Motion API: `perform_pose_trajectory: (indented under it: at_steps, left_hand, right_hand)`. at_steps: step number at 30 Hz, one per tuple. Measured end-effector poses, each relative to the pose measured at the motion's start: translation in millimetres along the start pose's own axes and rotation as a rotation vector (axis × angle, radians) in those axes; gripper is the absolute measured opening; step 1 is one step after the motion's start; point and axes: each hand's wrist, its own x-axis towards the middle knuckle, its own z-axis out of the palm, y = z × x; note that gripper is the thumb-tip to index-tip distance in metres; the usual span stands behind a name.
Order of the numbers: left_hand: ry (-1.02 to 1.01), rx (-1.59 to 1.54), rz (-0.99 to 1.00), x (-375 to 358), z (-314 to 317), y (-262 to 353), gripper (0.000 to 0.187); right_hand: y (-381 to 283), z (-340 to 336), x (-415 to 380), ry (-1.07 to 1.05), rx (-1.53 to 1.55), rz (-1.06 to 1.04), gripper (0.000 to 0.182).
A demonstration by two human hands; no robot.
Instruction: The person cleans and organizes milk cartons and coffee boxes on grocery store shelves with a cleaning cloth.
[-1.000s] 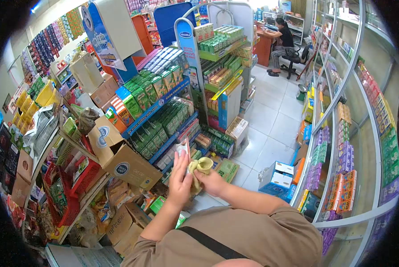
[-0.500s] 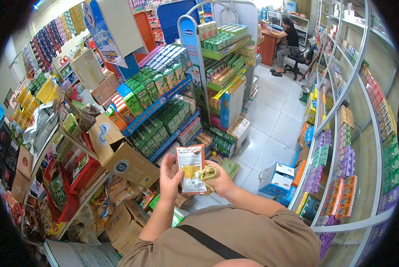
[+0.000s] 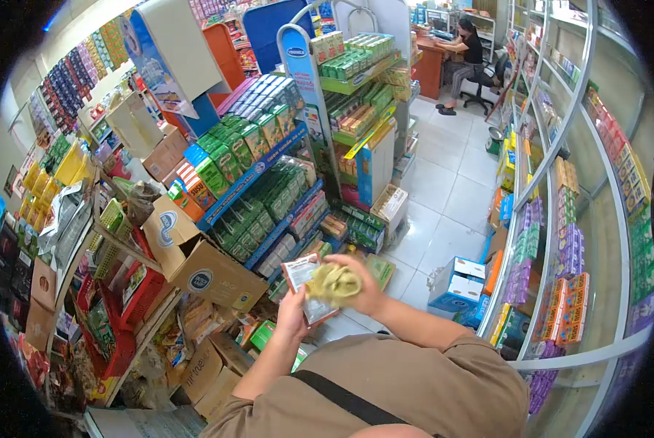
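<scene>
My left hand point(image 3: 293, 312) is closed on the lower left edge of a flat white packet point(image 3: 301, 275) with an orange-red border. In my right hand point(image 3: 363, 281) is a crumpled yellow-green cloth point(image 3: 336, 283), bunched up and smeared by motion. The cloth overlaps the packet's front and hides much of its print. Both hands are in front of my chest, at the lower middle of the head view.
Ahead stands a shelf rack of green drink cartons point(image 3: 228, 150). An open cardboard box point(image 3: 217, 274) and red baskets point(image 3: 141, 292) are on the left. Glass-fronted shelves point(image 3: 560, 241) line the right. A blue-white box point(image 3: 457, 283) sits on the tiled floor. A person point(image 3: 467, 55) sits at a far desk.
The packet has tilted and dropped slightly. My right hand has brought the cloth across its face, and the cloth has gone from a rolled shape to a loose bunch.
</scene>
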Motion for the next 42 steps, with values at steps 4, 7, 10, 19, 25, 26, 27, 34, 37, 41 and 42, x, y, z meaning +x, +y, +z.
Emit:
perform_pose_trajectory:
  at_steps: [4,7,10,19,25,26,27,34,37,41,42]
  left_hand:
    - [-0.039,-0.041,-0.066,-1,5,-6,0.044]
    - [-0.086,-0.097,-0.019,1,6,-3,0.045]
    - [-0.082,-0.081,-0.008,1,4,1,0.044]
    - [-0.058,-0.214,0.137,6,3,14,0.045]
    - [-0.036,-0.159,0.051,-2,6,-3,0.043]
    - [-0.034,-0.154,0.046,-2,6,-6,0.043]
    - [-0.042,-0.157,0.034,-1,2,-10,0.043]
    - [0.019,-0.172,0.113,-3,5,3,0.044]
    - [0.014,-0.156,0.180,5,-4,1,0.044]
    - [-0.053,-0.049,0.153,-2,6,-3,0.043]
    - [-0.078,-0.052,0.122,-4,9,-3,0.043]
  right_hand:
    - [-2,8,3,-0.151,-0.533,-0.168,0.051]
    - [1,10,5,-0.032,-0.853,-0.244,0.045]
    - [2,12,4,-0.021,-0.870,-0.191,0.044]
    - [15,22,-3,-0.180,-0.812,-0.265,0.042]
    - [12,7,11,-0.042,-0.913,-0.178,0.041]
    - [8,5,13,-0.040,-0.925,-0.134,0.041]
    - [13,4,14,-0.027,-0.935,-0.141,0.044]
    - [19,12,-6,-0.156,-0.856,-0.045,0.049]
    - [18,15,-11,-0.205,-0.840,-0.047,0.047]
    - [16,10,0,-0.095,-0.890,-0.131,0.039]
    - [17,8,4,-0.059,-0.912,-0.147,0.037]
